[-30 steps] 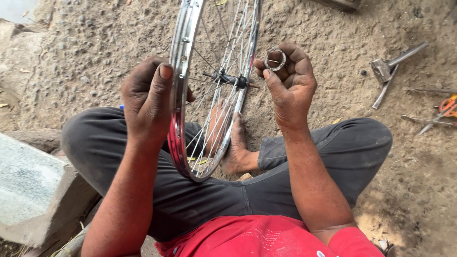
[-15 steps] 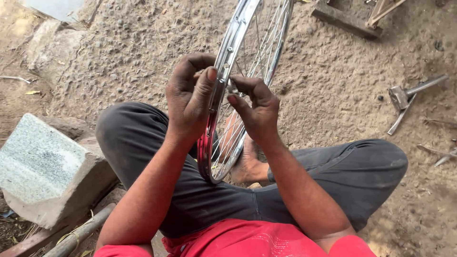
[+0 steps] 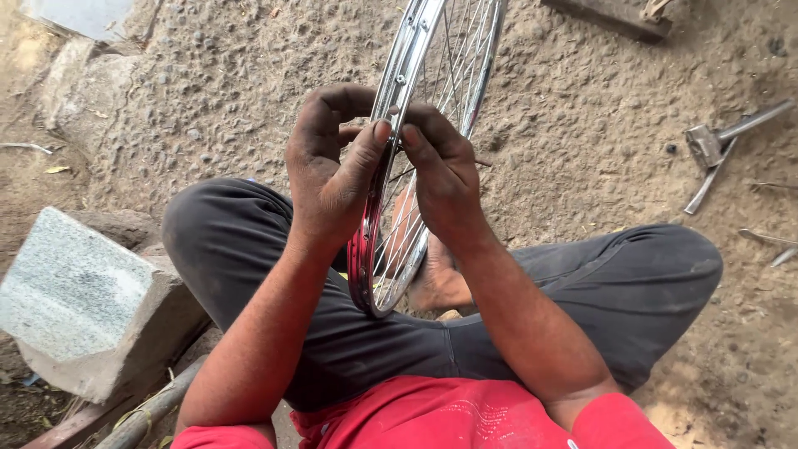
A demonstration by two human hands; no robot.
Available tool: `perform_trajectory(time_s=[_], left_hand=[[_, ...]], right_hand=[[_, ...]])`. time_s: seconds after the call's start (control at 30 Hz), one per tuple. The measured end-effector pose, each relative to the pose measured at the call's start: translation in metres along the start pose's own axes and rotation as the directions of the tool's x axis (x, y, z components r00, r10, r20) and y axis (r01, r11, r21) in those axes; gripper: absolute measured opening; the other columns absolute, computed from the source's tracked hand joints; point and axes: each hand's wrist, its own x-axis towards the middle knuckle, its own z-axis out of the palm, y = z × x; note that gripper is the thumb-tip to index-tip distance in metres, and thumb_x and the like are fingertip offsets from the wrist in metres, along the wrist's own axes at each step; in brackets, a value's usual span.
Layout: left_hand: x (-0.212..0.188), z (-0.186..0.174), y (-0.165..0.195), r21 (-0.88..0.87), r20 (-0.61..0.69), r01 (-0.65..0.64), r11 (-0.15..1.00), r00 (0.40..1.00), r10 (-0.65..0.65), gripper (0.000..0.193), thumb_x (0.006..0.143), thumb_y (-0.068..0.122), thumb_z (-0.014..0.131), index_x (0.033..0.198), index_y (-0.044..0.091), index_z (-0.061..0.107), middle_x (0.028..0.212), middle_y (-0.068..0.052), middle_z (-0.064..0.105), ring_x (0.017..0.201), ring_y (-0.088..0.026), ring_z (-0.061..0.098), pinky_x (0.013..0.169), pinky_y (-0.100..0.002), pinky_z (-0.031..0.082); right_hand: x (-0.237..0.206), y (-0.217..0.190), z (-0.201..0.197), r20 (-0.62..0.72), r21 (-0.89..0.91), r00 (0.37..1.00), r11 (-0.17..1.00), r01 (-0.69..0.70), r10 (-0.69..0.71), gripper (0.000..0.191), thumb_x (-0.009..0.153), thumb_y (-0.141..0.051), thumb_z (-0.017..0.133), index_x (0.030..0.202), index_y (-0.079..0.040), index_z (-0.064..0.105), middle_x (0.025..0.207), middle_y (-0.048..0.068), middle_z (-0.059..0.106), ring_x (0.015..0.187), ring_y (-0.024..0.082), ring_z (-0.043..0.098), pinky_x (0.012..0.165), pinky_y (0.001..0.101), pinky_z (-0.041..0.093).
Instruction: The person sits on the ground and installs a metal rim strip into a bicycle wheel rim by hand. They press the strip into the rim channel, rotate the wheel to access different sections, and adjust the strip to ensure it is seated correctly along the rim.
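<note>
Two hands at rim of bicycle wheel [image 3: 432, 100], wheel upright between crossed legs on gravel ground. Left hand [image 3: 332, 170] curled around rim from outer side, thumb pressed along metal. Right hand [image 3: 440, 170] pinched at same spot, fingertips closed on something small, not discernible. Fine fitting work at rim, apparently; steady pinch needed. Concrete block [image 3: 79, 299] near left knee; hammer [image 3: 715, 150] well apart, right.
</note>
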Motion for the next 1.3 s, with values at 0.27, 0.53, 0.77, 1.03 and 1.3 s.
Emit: perform_trajectory(time_s=[0.27, 0.53, 0.77, 1.03, 1.3], left_hand=[[-0.002, 0.004, -0.001, -0.196, 0.058, 0.085, 0.977, 0.995, -0.075, 0.037, 0.107, 0.024, 0.072, 0.132, 0.000, 0.057, 0.117, -0.008, 0.065, 0.100, -0.011, 0.068, 0.087, -0.028, 0.060], [-0.001, 0.003, -0.003, -0.184, 0.073, 0.086, 0.979, 0.995, -0.074, 0.035, 0.109, 0.024, 0.072, 0.131, 0.000, 0.059, 0.114, -0.008, 0.067, 0.101, -0.010, 0.068, 0.089, -0.027, 0.061], [-0.003, 0.010, -0.001, -0.170, 0.071, 0.080, 0.982, 0.995, -0.069, 0.032, 0.109, 0.023, 0.071, 0.128, -0.001, 0.060, 0.114, -0.007, 0.065, 0.099, -0.010, 0.067, 0.089, -0.027, 0.060], [-0.007, 0.014, 0.002, -0.128, 0.076, 0.044, 0.991, 0.997, -0.034, 0.021, 0.111, 0.013, 0.069, 0.124, -0.002, 0.063, 0.110, -0.005, 0.065, 0.096, -0.009, 0.068, 0.088, -0.025, 0.060], [-0.024, 0.009, 0.010, 0.154, 0.052, -0.034, 0.988, 0.998, 0.027, 0.028, 0.107, 0.011, 0.069, 0.130, -0.003, 0.060, 0.119, -0.008, 0.068, 0.109, -0.015, 0.068, 0.093, -0.028, 0.056]], right_hand=[[-0.002, 0.001, -0.010, 0.003, -0.061, 0.998, 0.996, -0.067, 0.067, 0.024, 0.114, -0.015, 0.060, 0.132, -0.004, 0.071, 0.109, 0.004, 0.073, 0.102, 0.009, 0.064, 0.098, 0.0278, 0.052], [-0.006, -0.013, -0.010, 0.009, -0.010, 0.999, 0.999, 0.033, -0.033, 0.035, 0.095, -0.003, 0.077, 0.128, -0.006, 0.065, 0.123, 0.005, 0.071, 0.120, 0.012, 0.065, 0.109, 0.0289, 0.054], [-0.002, -0.020, 0.004, 0.098, -0.820, 0.842, 0.436, 0.370, -0.530, 0.022, 0.090, 0.000, 0.081, 0.098, -0.004, 0.061, 0.095, 0.005, 0.068, 0.086, 0.015, 0.073, 0.069, 0.0279, 0.060], [-0.002, -0.019, 0.002, 0.117, -0.869, 0.824, 0.344, 0.355, -0.555, 0.024, 0.091, -0.004, 0.083, 0.096, -0.006, 0.060, 0.086, 0.004, 0.066, 0.077, 0.015, 0.072, 0.065, 0.0302, 0.058], [-0.006, -0.048, -0.013, 0.253, -0.788, 0.899, 0.464, 0.405, -0.356, 0.019, 0.101, -0.005, 0.080, 0.109, -0.006, 0.063, 0.107, 0.008, 0.075, 0.097, 0.020, 0.079, 0.082, 0.0317, 0.065]])
